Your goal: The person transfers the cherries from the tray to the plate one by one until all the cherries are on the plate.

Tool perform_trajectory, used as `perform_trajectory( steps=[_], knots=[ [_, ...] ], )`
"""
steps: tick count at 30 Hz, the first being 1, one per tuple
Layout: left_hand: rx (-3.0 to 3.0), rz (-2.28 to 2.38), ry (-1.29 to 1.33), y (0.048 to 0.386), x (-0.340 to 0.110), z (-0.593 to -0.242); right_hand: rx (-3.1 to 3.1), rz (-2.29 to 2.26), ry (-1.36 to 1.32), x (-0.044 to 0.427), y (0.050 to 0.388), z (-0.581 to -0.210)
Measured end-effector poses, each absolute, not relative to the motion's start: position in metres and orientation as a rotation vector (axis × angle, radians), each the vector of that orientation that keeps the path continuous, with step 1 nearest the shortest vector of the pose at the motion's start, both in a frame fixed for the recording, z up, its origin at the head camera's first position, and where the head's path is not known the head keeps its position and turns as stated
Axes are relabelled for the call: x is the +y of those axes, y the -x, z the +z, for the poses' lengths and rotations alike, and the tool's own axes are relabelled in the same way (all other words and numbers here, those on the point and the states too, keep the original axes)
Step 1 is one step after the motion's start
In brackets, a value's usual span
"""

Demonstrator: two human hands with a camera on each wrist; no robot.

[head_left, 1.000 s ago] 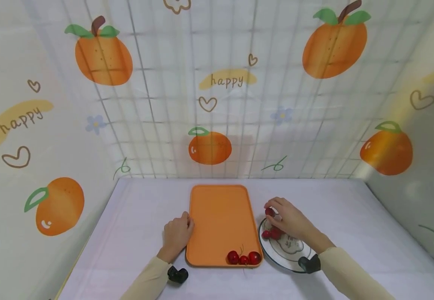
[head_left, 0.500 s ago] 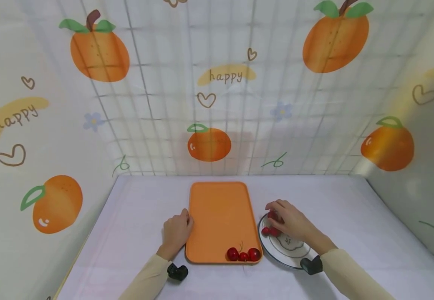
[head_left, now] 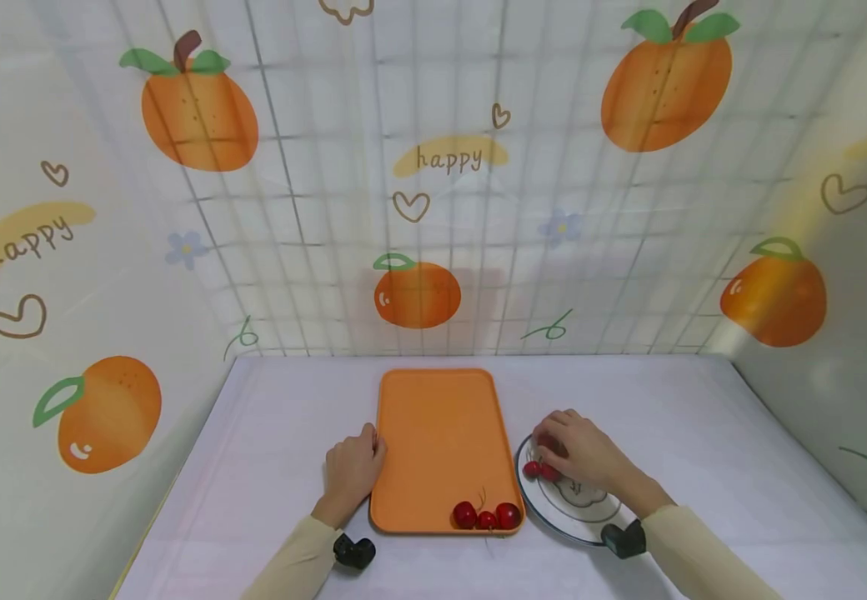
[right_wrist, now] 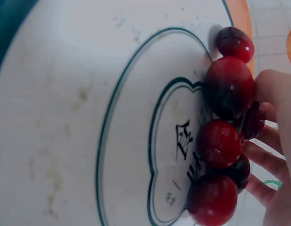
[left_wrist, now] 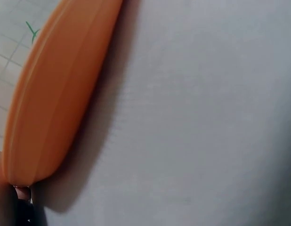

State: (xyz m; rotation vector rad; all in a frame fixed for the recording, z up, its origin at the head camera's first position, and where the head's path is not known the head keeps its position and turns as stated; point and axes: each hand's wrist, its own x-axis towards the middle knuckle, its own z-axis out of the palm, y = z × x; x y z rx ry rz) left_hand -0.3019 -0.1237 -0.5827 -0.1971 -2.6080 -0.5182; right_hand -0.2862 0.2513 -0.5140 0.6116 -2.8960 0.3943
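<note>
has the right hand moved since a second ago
Yes: in the head view, the right hand has shifted slightly nearer and to the right, judged against the orange tray.

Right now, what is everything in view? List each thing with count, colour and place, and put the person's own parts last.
Table: one, whitish, in front of the person
Backdrop: white with printed oranges, hearts and "happy", behind and beside the table
Tray: one, orange, on the table
Plate: one, white with a dark green rim and markings, right of the tray
Tray cherries: three, red, near right corner of the tray
Plate cherries: at least six visible, bright to dark red, clustered on the plate
Wrist devices: two, black, at the cuffs
Sleeves: two, beige, on the forearms
Left hand: one, bare, gripping the tray's left edge
Right hand: one, bare, at the plate cherries
</note>
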Motion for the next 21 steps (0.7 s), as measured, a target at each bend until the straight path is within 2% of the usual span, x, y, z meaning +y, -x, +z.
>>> perform_trajectory(
  steps=[13,21],
  knots=[
    [-2.61,-0.511,0.188,0.3005,-0.1234,-0.579,-2.961,0.424,-0.611,0.2511,0.2889,-0.5106],
    [-2.619,-0.514,0.187,0.3002,-0.1227,-0.5763,-2.862,0.387,-0.703,0.2461,0.2902,-0.5069]
  ],
)
